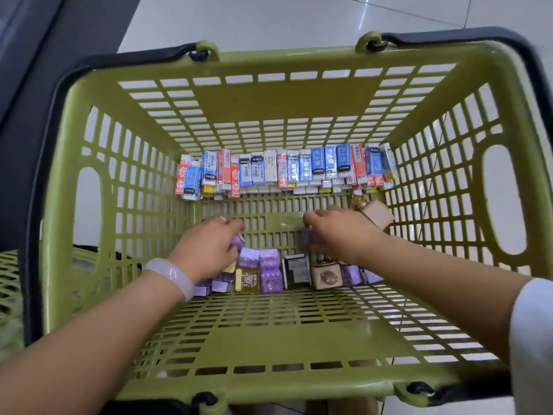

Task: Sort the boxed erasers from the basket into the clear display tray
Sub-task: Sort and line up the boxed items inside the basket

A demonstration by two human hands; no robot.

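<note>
- Boxed erasers stand packed in a long row against the far wall of the green basket, their sleeves blue, red and white, some leaning at the left end.
- Nearer to us, a second cluster lies on the basket floor: purple boxes, a yellow box, a black-and-white box and a tan box, touching one another in a loose line.
- Our left hand reaches into the left end of that cluster; its fingers curl around a small purple box.
- Our right hand hangs over the right end, fingers bent and pinching another purple box.
- A second tan box sits tilted beside the right hand, near the basket's right wall.
- We wear a pale bracelet on the left wrist and a white sleeve on the right arm.
- Black handles lie folded along the basket's rim, and pale floor tiles show beyond it.
</note>
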